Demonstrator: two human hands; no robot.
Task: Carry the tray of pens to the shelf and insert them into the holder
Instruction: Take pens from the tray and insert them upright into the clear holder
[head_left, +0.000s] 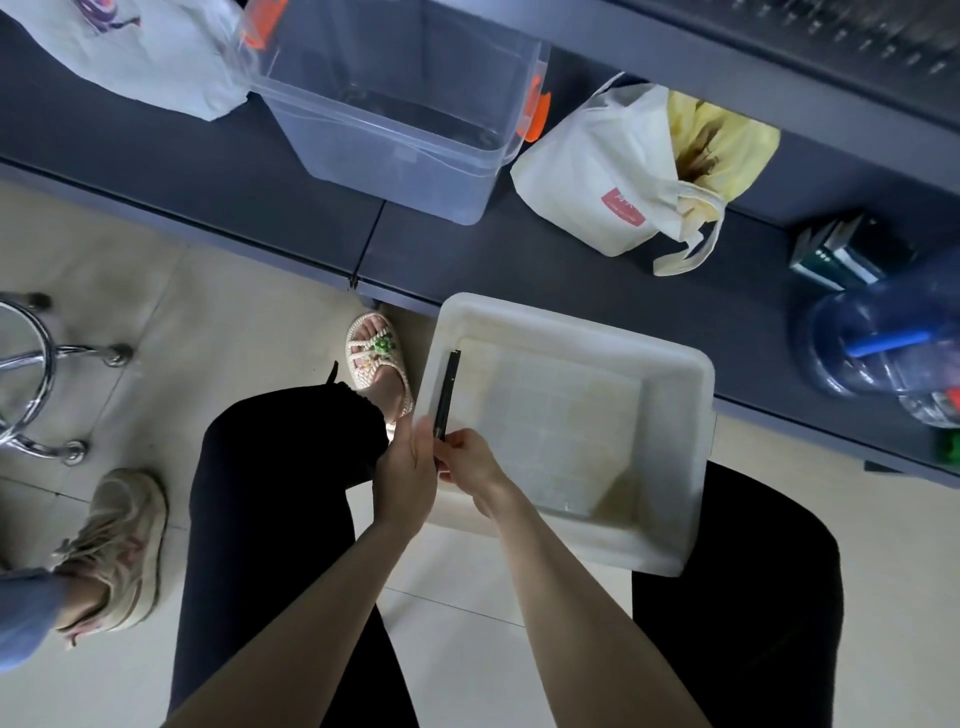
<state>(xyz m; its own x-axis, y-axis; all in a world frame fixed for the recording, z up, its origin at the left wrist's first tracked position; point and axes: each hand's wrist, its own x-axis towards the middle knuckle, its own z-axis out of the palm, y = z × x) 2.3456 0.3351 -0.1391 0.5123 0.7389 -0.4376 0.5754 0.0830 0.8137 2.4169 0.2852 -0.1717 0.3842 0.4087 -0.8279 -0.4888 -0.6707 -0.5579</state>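
Note:
A white plastic tray (670, 415) is held over my lap, its far edge near the dark shelf (208, 171). One black pen (447, 392) lies along the tray's left wall. My left hand (408, 480) grips the tray's near-left rim. My right hand (470, 460) reaches into that corner and pinches the near end of the pen. A clear blue holder (883, 343) with a blue pen inside stands on the shelf at the right.
On the shelf sit a clear storage box (400, 119) with orange clips, a white tote bag (618, 171) with yellow contents, another white bag (140, 57), and small books (841, 249). A chrome stool base (31, 379) and another person's shoe (119, 545) are on the floor left.

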